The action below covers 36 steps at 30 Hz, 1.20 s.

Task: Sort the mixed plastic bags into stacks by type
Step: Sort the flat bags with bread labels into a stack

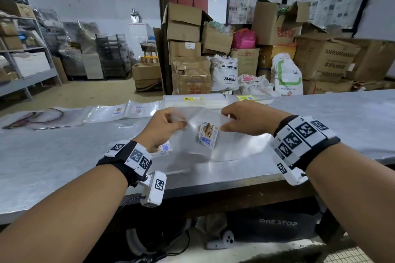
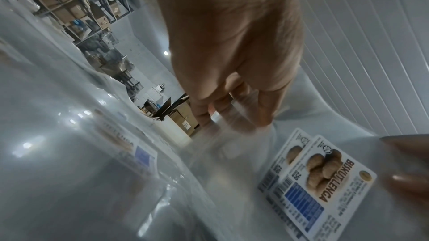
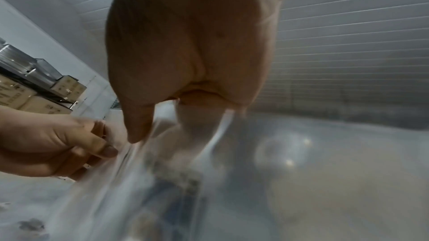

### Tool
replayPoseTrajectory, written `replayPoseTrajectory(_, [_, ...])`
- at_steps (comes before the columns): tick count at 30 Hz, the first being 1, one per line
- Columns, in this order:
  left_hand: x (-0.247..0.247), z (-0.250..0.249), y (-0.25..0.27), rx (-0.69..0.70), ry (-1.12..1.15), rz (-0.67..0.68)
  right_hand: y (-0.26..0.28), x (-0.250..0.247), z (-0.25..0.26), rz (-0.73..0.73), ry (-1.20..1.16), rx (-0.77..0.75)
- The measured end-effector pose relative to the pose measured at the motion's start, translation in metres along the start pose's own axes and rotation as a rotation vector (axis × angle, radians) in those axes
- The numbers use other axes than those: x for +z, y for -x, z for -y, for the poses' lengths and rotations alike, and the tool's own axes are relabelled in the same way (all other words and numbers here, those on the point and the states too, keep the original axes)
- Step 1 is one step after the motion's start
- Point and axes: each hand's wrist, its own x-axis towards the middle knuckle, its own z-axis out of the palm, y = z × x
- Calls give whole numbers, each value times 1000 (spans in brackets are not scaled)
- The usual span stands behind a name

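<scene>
While pinched, bags (image 1: 126,111) beyond hands (image 1: 203,124)

The table (image 1: 320,126) is bare to the right of the right hand (image 1: 245,119), and on the near strip left of the left hand (image 1: 164,128). Between the hands hangs the bag (image 1: 205,132) that both pinch, filling the gap between them. Under it, loose bags (image 1: 192,156) cover the table's middle. The far edge is lined with three stacks: labelled bags (image 1: 128,111), a printed stack (image 1: 42,117) at far left, and flat packs (image 1: 213,100) straight ahead. Boxes (image 1: 186,49) and sacks (image 1: 226,74) wall off the floor beyond.
</scene>
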Motion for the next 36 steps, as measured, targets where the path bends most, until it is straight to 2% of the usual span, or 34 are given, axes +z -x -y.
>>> replayPoseTrajectory(5, [-8, -14, -2, 37, 19, 4, 2, 0, 3, -41, -73, 20])
replayPoseTrajectory(8, [-16, -26, -8, 75, 35, -59, 7, -9, 5, -133, -198, 37])
replayPoseTrajectory(13, [-31, -34, -6, 83, 52, -119, 10, -16, 5, -336, -579, 105])
replayPoseTrajectory(16, [-42, -24, 0, 62, -6, -150, -1, 6, -4, -377, -875, 226])
replayPoseTrajectory(18, [-51, -14, 5, -2, -89, -138, -7, 30, -8, -406, -1044, 305])
replayPoseTrajectory(20, [-60, -3, 12, -92, -282, -41, -11, 57, -8, -411, -1204, 371])
replayPoseTrajectory(21, [-63, 3, 16, -126, -454, 50, -10, 69, -5, -398, -1252, 387])
replayPoseTrajectory(23, [-67, 16, 23, -164, -825, 278, -11, 97, -6, -362, -1228, 426])
replayPoseTrajectory(25, [-68, 25, 29, -180, -1028, 471, -11, 117, -7, -372, -1164, 470])
replayPoseTrajectory(27, [-70, 31, 31, -200, -1067, 534, -11, 125, -8, -386, -1077, 472])
replayPoseTrajectory(30, [-73, 35, 30, -153, -1119, 553, -10, 127, -11, -358, -920, 482])
replayPoseTrajectory(36, [-80, 34, 21, -122, -1091, 610, -15, 138, -19, -328, -842, 503])
